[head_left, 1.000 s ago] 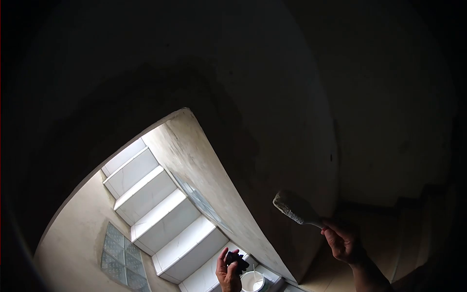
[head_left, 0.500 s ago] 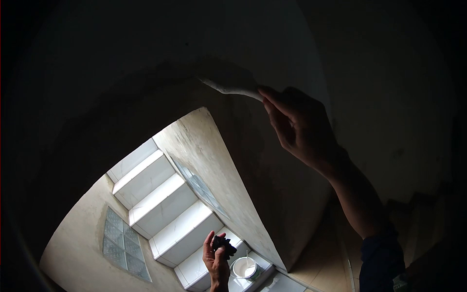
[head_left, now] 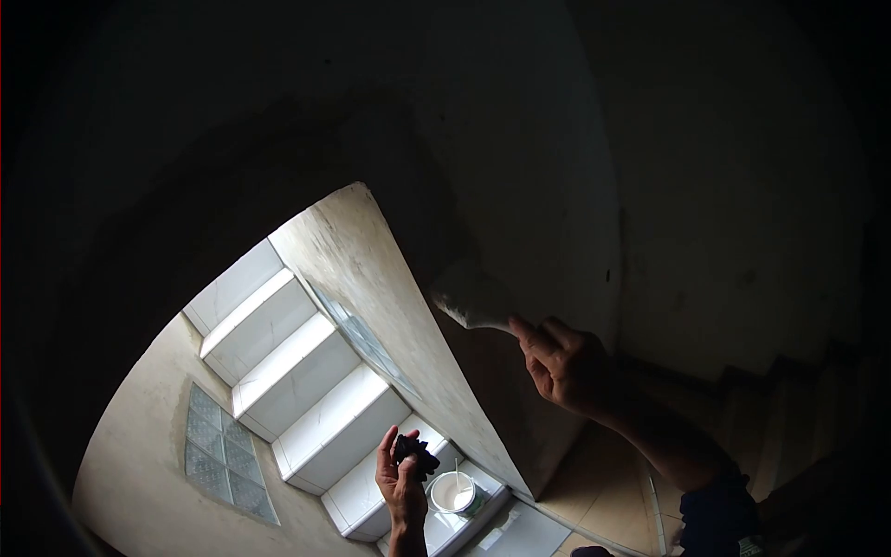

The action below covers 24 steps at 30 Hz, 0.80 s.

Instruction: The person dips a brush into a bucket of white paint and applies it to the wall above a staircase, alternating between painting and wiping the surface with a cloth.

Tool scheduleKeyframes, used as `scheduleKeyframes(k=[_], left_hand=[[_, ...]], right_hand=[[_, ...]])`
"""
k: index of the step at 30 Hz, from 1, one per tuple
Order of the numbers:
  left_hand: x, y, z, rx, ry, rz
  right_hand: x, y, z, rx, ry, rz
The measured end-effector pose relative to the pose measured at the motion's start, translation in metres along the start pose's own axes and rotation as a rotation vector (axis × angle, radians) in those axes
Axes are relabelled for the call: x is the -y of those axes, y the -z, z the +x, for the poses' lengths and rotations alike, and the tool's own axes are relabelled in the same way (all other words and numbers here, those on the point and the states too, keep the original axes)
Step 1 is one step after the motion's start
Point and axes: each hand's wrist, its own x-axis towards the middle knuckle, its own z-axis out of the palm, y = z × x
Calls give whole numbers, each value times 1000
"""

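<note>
My right hand (head_left: 568,369) is closed around the handle of a pale paintbrush (head_left: 471,302). Its flared head lies against the dark wall (head_left: 548,213), just right of the edge of the opening; shadow hides the bristles' detail. Lower down, my left hand (head_left: 404,485) holds a black crumpled bundle that looks like cloth (head_left: 415,456) between thumb and fingers. Close beside that hand in the view, a white bucket (head_left: 453,493) with pale contents and a thin stick in it stands on a white tiled step.
White tiled steps (head_left: 302,395) climb to the left beyond the opening. Glass-block windows (head_left: 227,455) are set in the plastered walls. Tan floor tiles (head_left: 608,492) lie at the bottom, and more stairs (head_left: 770,418) show dimly on the right.
My right hand has moved the paintbrush down and slightly right, from above the opening's corner to beside its right edge. My left hand still holds the black bundle, slightly further left and up in view.
</note>
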Motion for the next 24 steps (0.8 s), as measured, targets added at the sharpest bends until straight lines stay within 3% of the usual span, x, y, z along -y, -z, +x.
scheduleKeyframes(k=[5,10,11,14,15,18,21,24], left_hand=[[0,-14,6,88,-41,88],[-26,-46,50,210,-323,319],[-40,-53,53,235,-297,295],[-45,-48,64,209,-251,291],[-42,-54,65,108,-342,297],[-49,-62,73,68,-446,288],[-57,-65,85,94,-404,327],[-57,-71,94,104,-436,354]], right_hand=[[2,34,-15,263,-73,-23],[-10,78,87,360,-27,-4],[-10,90,112,377,-25,-18],[-19,115,161,188,156,-134],[-22,122,174,113,211,-172],[-24,135,202,-28,283,-183],[-24,111,201,-220,243,-163],[-39,58,157,-201,226,-187]])
